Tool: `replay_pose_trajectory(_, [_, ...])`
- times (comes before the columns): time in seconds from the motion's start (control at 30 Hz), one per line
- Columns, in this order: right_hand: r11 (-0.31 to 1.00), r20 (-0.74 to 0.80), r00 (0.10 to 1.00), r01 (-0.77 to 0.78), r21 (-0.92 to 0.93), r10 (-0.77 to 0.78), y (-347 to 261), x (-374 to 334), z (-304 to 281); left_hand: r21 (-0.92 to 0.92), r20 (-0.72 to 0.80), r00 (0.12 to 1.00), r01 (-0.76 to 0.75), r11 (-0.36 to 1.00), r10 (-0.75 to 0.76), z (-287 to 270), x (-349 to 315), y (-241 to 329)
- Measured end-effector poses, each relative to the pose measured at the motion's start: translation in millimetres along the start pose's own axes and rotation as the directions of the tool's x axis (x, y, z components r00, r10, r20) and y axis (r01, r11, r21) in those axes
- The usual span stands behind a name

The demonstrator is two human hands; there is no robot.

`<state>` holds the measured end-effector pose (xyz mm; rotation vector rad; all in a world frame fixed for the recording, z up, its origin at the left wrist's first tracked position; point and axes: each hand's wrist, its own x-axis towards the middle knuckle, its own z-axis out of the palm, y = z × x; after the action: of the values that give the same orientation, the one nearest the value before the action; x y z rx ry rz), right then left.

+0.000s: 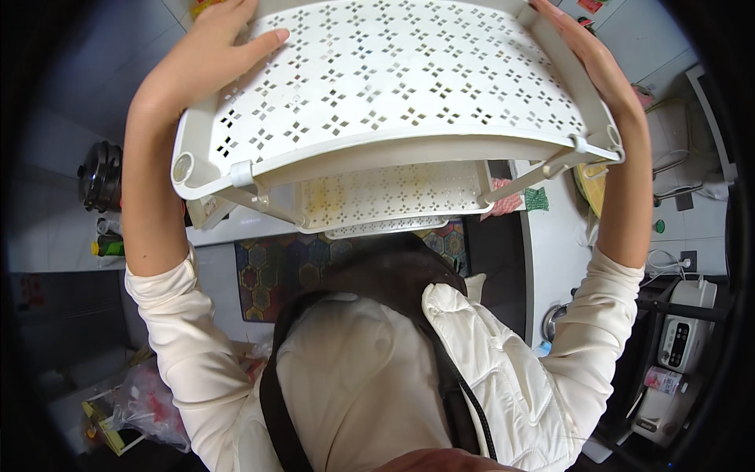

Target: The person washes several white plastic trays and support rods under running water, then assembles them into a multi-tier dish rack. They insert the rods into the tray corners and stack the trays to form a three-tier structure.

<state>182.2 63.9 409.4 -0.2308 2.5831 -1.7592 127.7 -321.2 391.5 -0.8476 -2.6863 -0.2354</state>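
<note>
A white plastic tiered shelf rack [409, 75], pierced with small flower-shaped holes, fills the upper middle of the view. Below its top tier a lower tier [393, 197] shows yellowish stains, and the edge of another tier lies beneath that. My left hand [208, 59] grips the left side wall of the top tier, its thumb over the rim onto the perforated surface. On the opposite side my right hand [590, 59] holds the right wall from outside; its fingertips are partly cut off at the upper edge. Both arms are raised.
A pale counter [543, 252] runs along the right, with a red-and-white checked cloth [503, 199] by the rack. A dark pot [101, 177] and a green bottle [108, 246] stand at left. A patterned mat [271, 271] lies below; a white appliance [684, 338] sits at right.
</note>
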Motion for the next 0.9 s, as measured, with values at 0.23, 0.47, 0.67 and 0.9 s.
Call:
replay_pose_trajectory(0.23, [0.932, -0.234, 0.951, -0.115, 0.343, 0.203, 38.5, 54.4, -44.2, 0.023, 0.021, 0.999, 0.026, 0.999, -0.027, 10.0, 1.2, -8.3])
replay_pose_trajectory(0.47, [0.99, -0.218, 0.972, -0.058, 0.131, 0.086, 68.4, 74.7, -9.2, -0.658, -0.001, 0.923, 0.289, 0.696, -0.384, 17.8, 3.9, -24.5])
replay_pose_trajectory(0.67, [0.958, -0.233, 0.972, 0.09, 0.274, -0.025, 76.6, 57.4, 2.6, -0.89, 0.316, 0.707, 0.452, 0.061, -0.633, 45.5, 44.5, -58.3])
replay_pose_trajectory(0.9, [0.928, -0.198, 0.978, 0.13, 0.349, -0.063, 83.8, 50.9, 3.9, -0.861, 0.382, 0.767, 0.498, 0.102, -0.516, 44.9, 33.6, -73.3])
